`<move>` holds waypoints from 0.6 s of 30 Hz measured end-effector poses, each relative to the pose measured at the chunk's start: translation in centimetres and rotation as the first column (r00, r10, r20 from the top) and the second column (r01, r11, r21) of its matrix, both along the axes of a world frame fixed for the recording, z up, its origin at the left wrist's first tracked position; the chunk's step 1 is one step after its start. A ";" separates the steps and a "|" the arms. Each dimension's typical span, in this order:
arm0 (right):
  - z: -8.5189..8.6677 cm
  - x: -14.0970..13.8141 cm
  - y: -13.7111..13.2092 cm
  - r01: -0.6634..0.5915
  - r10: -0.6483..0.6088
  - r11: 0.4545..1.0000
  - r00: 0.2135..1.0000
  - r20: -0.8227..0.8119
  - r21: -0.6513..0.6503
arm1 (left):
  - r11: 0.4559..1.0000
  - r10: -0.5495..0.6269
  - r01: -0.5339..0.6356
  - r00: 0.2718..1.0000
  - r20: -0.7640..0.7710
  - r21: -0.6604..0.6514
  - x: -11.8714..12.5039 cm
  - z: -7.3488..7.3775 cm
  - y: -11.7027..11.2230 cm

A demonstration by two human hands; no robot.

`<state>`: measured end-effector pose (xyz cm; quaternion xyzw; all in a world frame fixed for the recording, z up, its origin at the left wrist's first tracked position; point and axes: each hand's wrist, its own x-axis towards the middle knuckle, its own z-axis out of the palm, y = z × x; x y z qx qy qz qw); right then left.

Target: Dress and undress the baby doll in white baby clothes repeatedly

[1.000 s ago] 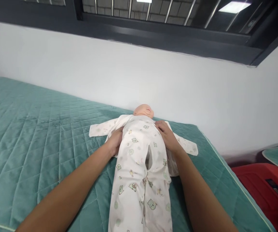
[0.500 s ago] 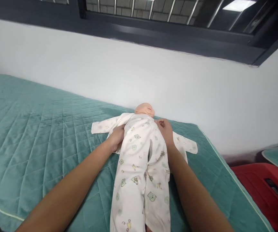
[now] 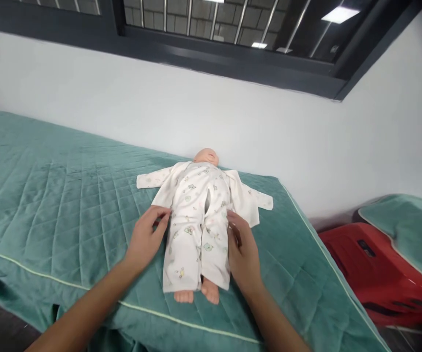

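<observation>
A baby doll [image 3: 206, 156] lies on its back on the green quilted cover, head toward the wall and bare feet toward me. White baby trousers [image 3: 187, 234] with small animal prints cover its body from chest to ankles; a slit shows at the crotch. Beneath them a matching baby shirt [image 3: 245, 200] lies spread, both sleeves stretched out sideways. My left hand [image 3: 148, 238] pinches the left side edge of the trousers near thigh height. At the opposite edge, my right hand [image 3: 243, 252] has its fingers curled in on the trouser fabric.
The green quilted cover [image 3: 75, 195] drapes over the near edge, marked by pale piping. A white wall [image 3: 123, 98] stands behind the doll's head, below a dark-framed barred window [image 3: 203, 44]. At right is a red plastic seat [image 3: 375, 264] with green cloth [image 3: 409, 220] partly over it.
Both hands have moved from the doll's waist and chest down toward me along the trouser sides. The view has shifted back, so the doll's feet and the cover's near edge now show.
</observation>
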<state>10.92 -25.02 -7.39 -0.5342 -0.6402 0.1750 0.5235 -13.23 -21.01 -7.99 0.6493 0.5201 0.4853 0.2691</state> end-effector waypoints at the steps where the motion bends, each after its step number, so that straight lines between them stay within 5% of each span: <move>1: -0.2 -0.2 -1.8 -0.015 0.015 1.000 0.999 0.041 0.006 | 0.999 -0.054 0.053 0.998 -0.044 -0.007 -0.3 -0.1 -2.0; 7: 1.1 -1.1 -7.4 -0.111 0.124 0.991 0.971 0.203 -0.078 | 0.945 -0.311 0.294 0.944 -0.110 -0.145 -0.1 0.2 -9.3; 13: 5.6 -3.5 -8.6 -0.227 0.372 0.914 0.799 0.473 -0.335 | 0.963 -0.250 0.215 0.937 -0.244 -0.163 1.0 -0.3 -11.4; 18: 4.6 -5.7 -9.1 -0.053 0.214 0.967 0.692 0.689 -0.248 | 0.977 -0.174 0.148 0.968 -0.178 -0.152 1.6 -1.6 -12.1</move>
